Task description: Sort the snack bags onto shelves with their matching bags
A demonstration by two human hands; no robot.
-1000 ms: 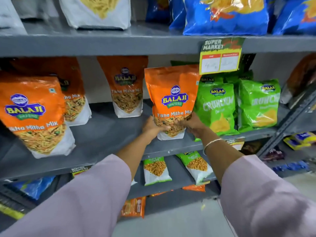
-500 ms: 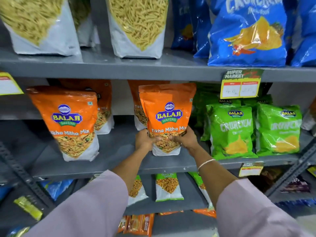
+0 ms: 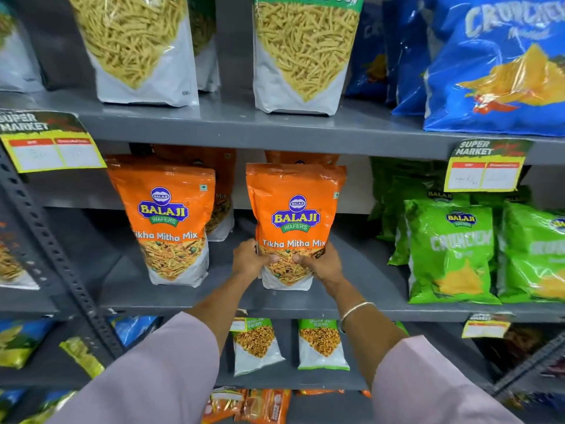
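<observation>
An orange Tikha Mitha Mix bag (image 3: 295, 209) stands upright on the grey middle shelf (image 3: 360, 310). My left hand (image 3: 249, 260) grips its lower left side and my right hand (image 3: 321, 264) grips its lower right side. A matching orange bag (image 3: 166, 215) stands to its left, and more orange bags (image 3: 224, 179) stand behind both. Green Crunchem bags (image 3: 452, 249) fill the same shelf to the right.
The top shelf holds white sev bags (image 3: 302, 50) and blue Crunchem bags (image 3: 501, 62). The lower shelf has small green-topped Chana bags (image 3: 321, 344). Yellow price tags (image 3: 486, 166) hang from the shelf edges. A perforated grey upright (image 3: 55, 249) runs down the left.
The view has tilted up and drawn nearer. The held orange bag has shifted left, away from the green bags, and sits deeper on the shelf. Both hands stay on it.
</observation>
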